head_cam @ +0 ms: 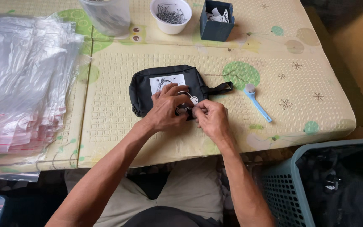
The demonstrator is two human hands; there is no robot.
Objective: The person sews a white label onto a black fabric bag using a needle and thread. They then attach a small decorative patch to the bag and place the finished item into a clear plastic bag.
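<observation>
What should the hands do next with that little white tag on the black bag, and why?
Probably pinch the white tag firmly and press it flat to the black pouch. Both the left hand and the right hand already meet at it, fingertips together, and the pouch lies flat on the mat.

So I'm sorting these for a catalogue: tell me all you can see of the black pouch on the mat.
The black pouch looks like soft fabric, rectangular with rounded corners, lying flat on the yellow mat. A white printed patch sits on its face, and a black loop strap juts from its right end. The left hand rests on it; the right hand pinches at its lower edge.
</observation>
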